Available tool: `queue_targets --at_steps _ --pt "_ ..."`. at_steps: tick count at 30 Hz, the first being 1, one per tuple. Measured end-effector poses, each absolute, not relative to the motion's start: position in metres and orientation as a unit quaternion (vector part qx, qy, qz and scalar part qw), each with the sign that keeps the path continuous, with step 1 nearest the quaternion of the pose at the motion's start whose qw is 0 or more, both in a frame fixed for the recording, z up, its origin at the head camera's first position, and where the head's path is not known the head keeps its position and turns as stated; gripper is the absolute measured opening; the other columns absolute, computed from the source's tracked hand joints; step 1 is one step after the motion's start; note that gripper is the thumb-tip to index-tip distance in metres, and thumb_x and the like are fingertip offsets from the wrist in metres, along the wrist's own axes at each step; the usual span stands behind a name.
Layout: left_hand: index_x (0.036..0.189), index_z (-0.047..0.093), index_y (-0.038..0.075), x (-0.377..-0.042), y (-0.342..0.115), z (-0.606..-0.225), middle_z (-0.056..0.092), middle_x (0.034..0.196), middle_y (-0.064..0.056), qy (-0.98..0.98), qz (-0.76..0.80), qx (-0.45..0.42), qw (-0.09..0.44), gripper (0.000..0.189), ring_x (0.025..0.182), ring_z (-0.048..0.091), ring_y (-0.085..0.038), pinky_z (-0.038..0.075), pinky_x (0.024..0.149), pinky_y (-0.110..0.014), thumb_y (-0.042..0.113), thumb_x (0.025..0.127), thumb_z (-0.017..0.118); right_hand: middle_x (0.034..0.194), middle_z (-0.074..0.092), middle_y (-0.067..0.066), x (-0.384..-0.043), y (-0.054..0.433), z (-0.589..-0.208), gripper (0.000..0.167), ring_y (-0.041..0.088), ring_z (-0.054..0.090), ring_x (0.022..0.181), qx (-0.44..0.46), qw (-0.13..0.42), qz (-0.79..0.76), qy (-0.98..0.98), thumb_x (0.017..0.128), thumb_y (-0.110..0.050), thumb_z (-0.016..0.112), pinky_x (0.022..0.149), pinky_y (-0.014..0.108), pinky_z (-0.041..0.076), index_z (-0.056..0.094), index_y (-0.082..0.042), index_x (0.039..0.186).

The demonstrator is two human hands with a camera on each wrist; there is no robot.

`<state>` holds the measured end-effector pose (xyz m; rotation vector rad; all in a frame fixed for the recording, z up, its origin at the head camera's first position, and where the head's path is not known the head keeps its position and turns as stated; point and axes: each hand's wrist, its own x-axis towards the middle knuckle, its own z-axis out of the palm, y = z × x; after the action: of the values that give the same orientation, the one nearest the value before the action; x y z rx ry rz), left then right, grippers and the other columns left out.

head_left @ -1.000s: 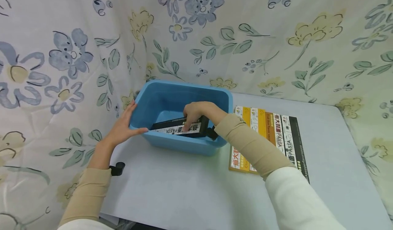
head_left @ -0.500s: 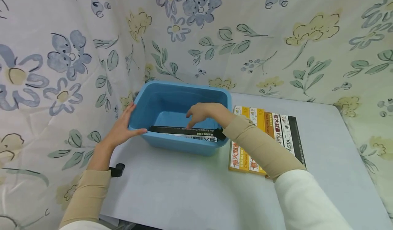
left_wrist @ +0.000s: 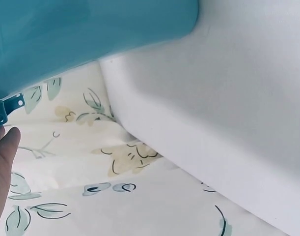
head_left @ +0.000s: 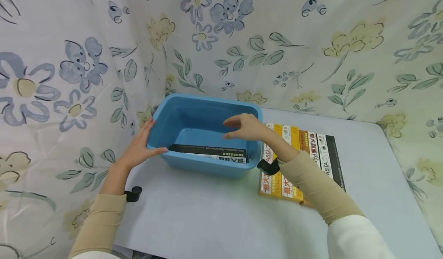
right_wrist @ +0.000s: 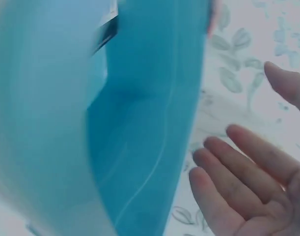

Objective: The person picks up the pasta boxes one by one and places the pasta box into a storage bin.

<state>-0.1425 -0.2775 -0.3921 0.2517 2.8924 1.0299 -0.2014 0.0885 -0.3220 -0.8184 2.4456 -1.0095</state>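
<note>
The blue plastic bin (head_left: 204, 166) stands at the back left of the table. Along its near inner wall lies a black-and-white pasta box (head_left: 211, 151), its label partly cut off by the rim. My left hand (head_left: 136, 149) is spread around the bin's near left corner, with the thumb on the near side and fingers along the left side. Over the bin's right part hovers my right hand (head_left: 243, 127), holding nothing, fingers pointing left. In the right wrist view, its fingers (right_wrist: 248, 172) are spread beside the bin wall (right_wrist: 145, 123).
Right of the bin, several flat pasta boxes (head_left: 302, 147) in yellow, brown, white and black lie side by side, partly covered by my right forearm. A flowered curtain (head_left: 221, 40) hangs behind and left of the white table (head_left: 207, 216).
The right hand first had fingers on the pasta box as it settled against the near wall, then let go and rose to the right. The left hand stays at the bin's corner.
</note>
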Motion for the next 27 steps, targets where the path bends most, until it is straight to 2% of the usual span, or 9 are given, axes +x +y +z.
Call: queue_targets --at_steps 4,10,15,22,27 --pt "0.156 0.008 0.006 -0.143 -0.278 -0.396 0.0 0.163 -0.013 0.938 0.335 0.083 0.028 0.109 0.144 0.01 -0.047 0.023 0.101 -0.074 0.046 0.08 0.074 0.134 0.058 0.017 -0.184 0.107 -0.325 0.057 0.03 0.054 0.125 -0.273 0.155 -0.45 0.836 0.082 -0.017 0.077 0.099 0.041 0.047 0.057 0.003 0.132" --pt "0.157 0.009 0.006 -0.145 -0.279 -0.399 0.002 0.163 -0.013 0.937 0.34 0.085 0.018 0.107 0.144 0.011 -0.046 0.023 0.101 -0.073 0.042 0.08 0.075 0.141 0.05 0.018 -0.158 0.127 -0.329 0.06 0.031 0.046 0.132 -0.234 0.131 -0.533 0.803 0.085 -0.008 0.074 0.106 0.043 0.039 0.049 0.004 0.138" --pt "0.157 0.01 0.007 -0.146 -0.28 -0.401 0.002 0.163 -0.012 0.936 0.341 0.085 0.015 0.107 0.144 0.011 -0.046 0.023 0.101 -0.073 0.041 0.08 0.076 0.143 0.049 0.018 -0.139 0.14 -0.337 0.062 0.033 0.045 0.132 -0.205 0.094 -0.56 0.797 0.085 -0.003 0.073 0.108 0.042 0.037 0.046 0.004 0.14" --pt "0.157 0.01 0.007 -0.145 -0.28 -0.402 0.002 0.163 -0.012 0.934 0.345 0.087 0.01 0.108 0.144 0.011 -0.046 0.023 0.101 -0.073 0.043 0.08 0.076 0.147 0.044 0.016 -0.114 0.156 -0.355 0.066 0.027 0.04 0.137 -0.151 0.075 -0.603 0.78 0.087 -0.005 0.071 0.106 0.025 0.035 0.041 0.001 0.145" --pt "0.157 0.01 0.007 -0.145 -0.28 -0.402 0.002 0.163 -0.012 0.935 0.344 0.085 0.008 0.107 0.144 0.012 -0.046 0.023 0.101 -0.073 0.042 0.08 0.076 0.149 0.042 0.014 -0.095 0.166 -0.366 0.066 0.029 0.036 0.139 -0.11 0.064 -0.622 0.773 0.089 -0.006 0.069 0.104 0.018 0.034 0.039 -0.001 0.147"
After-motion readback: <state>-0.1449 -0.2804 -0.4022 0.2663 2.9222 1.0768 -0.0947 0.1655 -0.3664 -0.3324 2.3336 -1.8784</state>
